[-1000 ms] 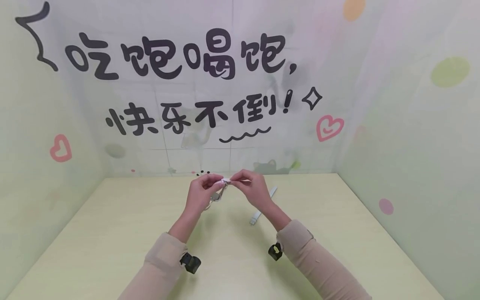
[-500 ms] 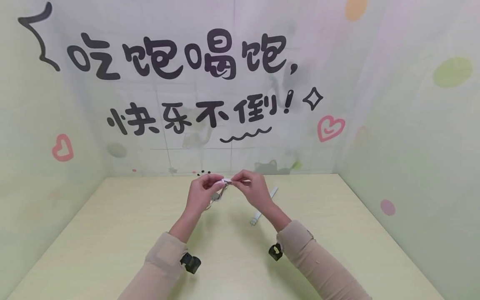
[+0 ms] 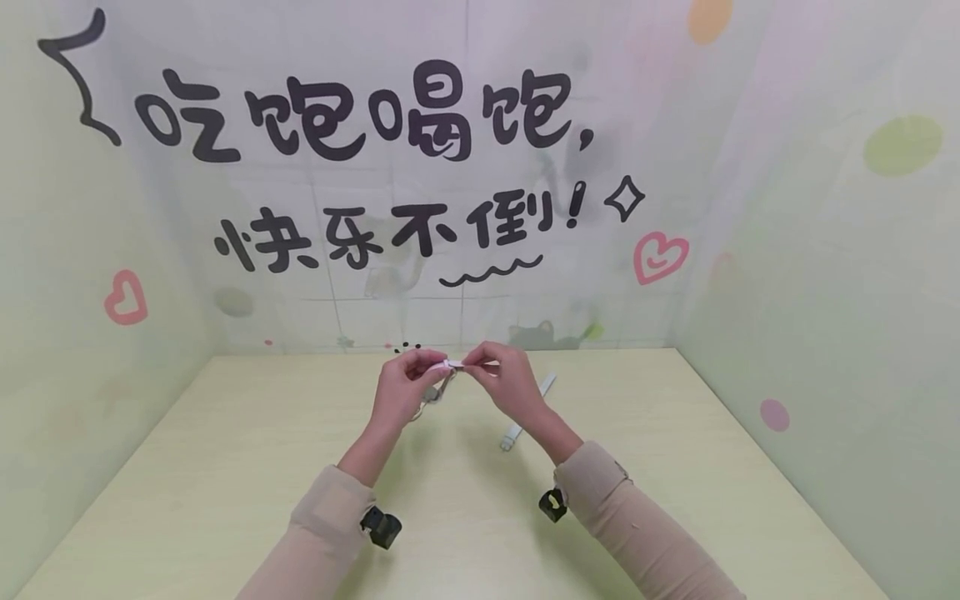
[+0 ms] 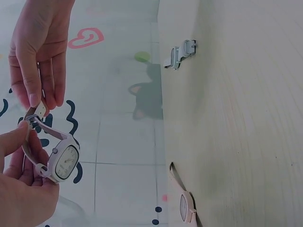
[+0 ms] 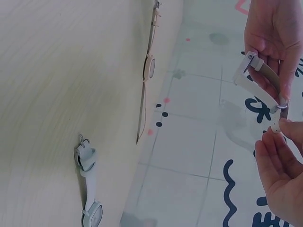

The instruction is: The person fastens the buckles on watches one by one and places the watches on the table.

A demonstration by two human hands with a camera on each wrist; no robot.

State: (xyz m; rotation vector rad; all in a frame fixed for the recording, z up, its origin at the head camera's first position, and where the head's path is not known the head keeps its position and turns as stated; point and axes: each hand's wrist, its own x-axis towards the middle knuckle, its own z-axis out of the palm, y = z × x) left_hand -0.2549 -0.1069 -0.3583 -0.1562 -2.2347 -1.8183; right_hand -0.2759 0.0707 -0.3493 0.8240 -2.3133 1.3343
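A white-strapped wristwatch [image 4: 66, 163] hangs between my hands, raised above the table near the back wall. With thumb and fingers, my left hand [image 3: 397, 387] pinches the strap beside the metal buckle [image 5: 279, 109]. The strap's holed end [image 4: 40, 109] is between the thumb and fingers of my right hand [image 3: 506, 379] and lies through or against the buckle; exactly how cannot be made out. In the left wrist view the dial faces the camera and the strap forms a loop.
A pale blue-white watch [image 3: 510, 437] lies on the table, partly behind my right wrist in the head view. A pink watch [image 4: 184, 205] lies on the table near the back wall. Printed curtains [image 3: 480, 317] enclose the table on the back and sides.
Both hands keep almost the same place and grip. The white strap between the fingertips has shifted slightly, with a little more of it showing toward my right hand.
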